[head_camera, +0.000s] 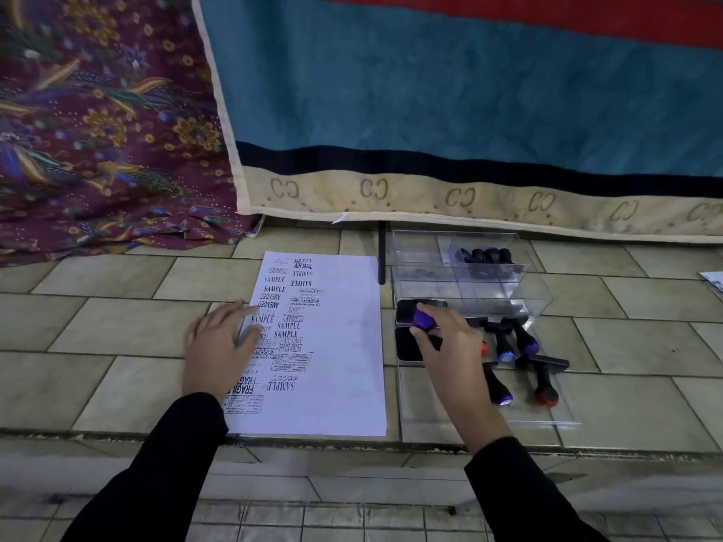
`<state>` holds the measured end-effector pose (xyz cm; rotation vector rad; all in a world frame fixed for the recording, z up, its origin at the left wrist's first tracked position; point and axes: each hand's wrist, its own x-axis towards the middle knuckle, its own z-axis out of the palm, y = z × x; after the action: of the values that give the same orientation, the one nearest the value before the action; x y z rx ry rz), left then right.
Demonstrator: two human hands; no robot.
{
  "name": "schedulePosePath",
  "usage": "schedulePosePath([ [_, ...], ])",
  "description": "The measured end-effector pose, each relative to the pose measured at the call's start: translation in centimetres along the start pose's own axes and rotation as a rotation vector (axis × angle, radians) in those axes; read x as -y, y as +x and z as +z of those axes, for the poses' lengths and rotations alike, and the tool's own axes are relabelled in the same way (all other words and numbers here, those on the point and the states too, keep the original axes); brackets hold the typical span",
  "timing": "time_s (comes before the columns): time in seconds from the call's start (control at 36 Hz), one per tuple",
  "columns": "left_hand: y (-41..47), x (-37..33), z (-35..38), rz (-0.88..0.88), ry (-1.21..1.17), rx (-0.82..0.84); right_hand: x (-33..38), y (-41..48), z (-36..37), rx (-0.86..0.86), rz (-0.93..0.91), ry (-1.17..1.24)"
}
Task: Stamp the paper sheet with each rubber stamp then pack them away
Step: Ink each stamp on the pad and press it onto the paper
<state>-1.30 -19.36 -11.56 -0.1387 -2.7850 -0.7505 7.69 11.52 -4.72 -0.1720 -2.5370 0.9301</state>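
Observation:
A white paper sheet [336, 346] covered in black stamp prints lies on the tiled ledge. My left hand [221, 342] rests flat on its left edge, fingers spread. My right hand [450, 346] grips a rubber stamp with a purple cap [424, 320] and holds it down on the open black ink pad [409, 330] just right of the sheet. Several more stamps [516, 350] with purple, blue and red caps lie loose on a clear lid right of the pad. A clear plastic box [430, 264] behind them holds several black stamps [485, 257] in its back compartment.
A blue, red and beige cloth [469, 111] hangs behind the ledge, a purple floral fabric [98, 131] to its left. A black rod [382, 252] stands between sheet and box. The ledge's front edge [352, 442] runs just below the sheet. Some papers [714, 281] lie at far right.

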Motion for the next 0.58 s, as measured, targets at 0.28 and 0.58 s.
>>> schedulePosePath([
  [0.28,0.2,0.1,0.0,0.014,0.024,-0.009,8.2,-3.7,5.8,0.305,-0.247,0.247],
  [0.58,0.2,0.3,0.3,0.007,0.023,-0.023,10.3,-4.5,8.9,0.374,-0.271,0.196],
])
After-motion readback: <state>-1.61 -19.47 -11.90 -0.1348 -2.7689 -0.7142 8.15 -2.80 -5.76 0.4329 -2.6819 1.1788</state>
